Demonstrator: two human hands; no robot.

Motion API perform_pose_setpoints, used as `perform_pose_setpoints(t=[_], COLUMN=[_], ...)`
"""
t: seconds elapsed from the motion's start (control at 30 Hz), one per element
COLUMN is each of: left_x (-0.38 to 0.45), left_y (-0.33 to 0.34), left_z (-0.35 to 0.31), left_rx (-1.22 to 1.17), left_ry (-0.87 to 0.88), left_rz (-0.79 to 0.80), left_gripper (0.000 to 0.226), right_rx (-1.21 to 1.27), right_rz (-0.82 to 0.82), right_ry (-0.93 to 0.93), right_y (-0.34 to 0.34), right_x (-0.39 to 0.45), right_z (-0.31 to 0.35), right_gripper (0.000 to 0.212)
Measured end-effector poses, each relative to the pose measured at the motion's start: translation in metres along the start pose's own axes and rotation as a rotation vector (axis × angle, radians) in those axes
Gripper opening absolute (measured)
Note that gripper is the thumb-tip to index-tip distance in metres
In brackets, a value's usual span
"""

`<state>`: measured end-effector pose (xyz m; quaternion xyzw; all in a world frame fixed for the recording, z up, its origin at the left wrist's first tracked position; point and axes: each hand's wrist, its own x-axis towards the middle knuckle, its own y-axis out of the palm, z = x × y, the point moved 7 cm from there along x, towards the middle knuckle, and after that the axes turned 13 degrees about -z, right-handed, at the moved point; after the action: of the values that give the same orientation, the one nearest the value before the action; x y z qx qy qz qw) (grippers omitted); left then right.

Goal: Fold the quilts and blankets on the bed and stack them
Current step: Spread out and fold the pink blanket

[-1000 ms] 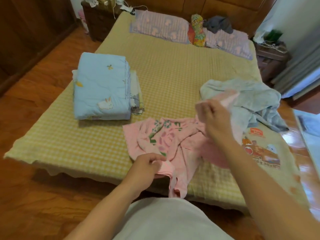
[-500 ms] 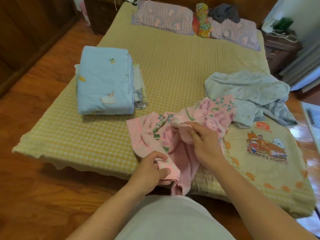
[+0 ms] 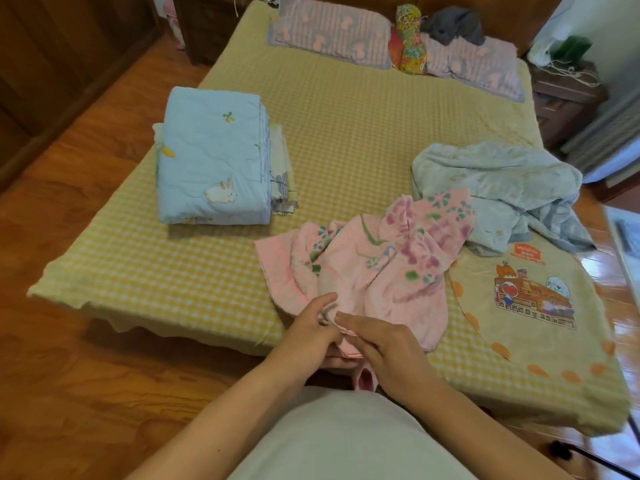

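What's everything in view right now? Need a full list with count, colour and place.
Folded quilt: 1, light blue with rabbit, bed's left, atop a folded patterned blanket.
Pink blanket: 1, floral, crumpled at near edge.
Pale blue blanket: 1, crumpled, bed's right.
Cartoon-print blanket: 1, beige, flat at near right corner.
Pillows: 2, lilac, at the head.
Bolster: 1, multicoloured, between pillows.
Grey cloth: 1, on right pillow.
Bed: 1, yellow check.
Nightstands: 2, dark wood.
Left hand, right hand: both pinching the pink blanket's edge.

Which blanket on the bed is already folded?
The blue rabbit quilt, squared up at the bed's left edge. The pink floral blanket and pale blue blanket lie crumpled.
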<state>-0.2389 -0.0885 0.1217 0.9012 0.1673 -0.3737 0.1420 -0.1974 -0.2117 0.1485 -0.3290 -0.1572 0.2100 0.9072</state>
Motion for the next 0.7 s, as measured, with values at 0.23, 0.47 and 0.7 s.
perform_pose_setpoints(t=[0.23,0.47,0.7], left_x=[-0.008,-0.009,-0.008], left_y=[0.004,0.007,0.014], left_z=[0.005,0.006,-0.008], left_rx=[-0.008,-0.037,-0.082], left_ry=[-0.101,-0.118,0.043], left_rz=[0.043,0.102,0.131], left_gripper=[0.071,0.071,0.089], right_rx=[-0.104,-0.110,-0.162], right_rz=[-0.034,-0.038,-0.179], right_ry=[-0.126,-0.210,-0.284], right_y=[0.000,-0.009,-0.024], right_x=[-0.017,-0.028,-0.022], right_z=[0.015,0.015,0.022], right_gripper=[0.038,0.039,0.040])
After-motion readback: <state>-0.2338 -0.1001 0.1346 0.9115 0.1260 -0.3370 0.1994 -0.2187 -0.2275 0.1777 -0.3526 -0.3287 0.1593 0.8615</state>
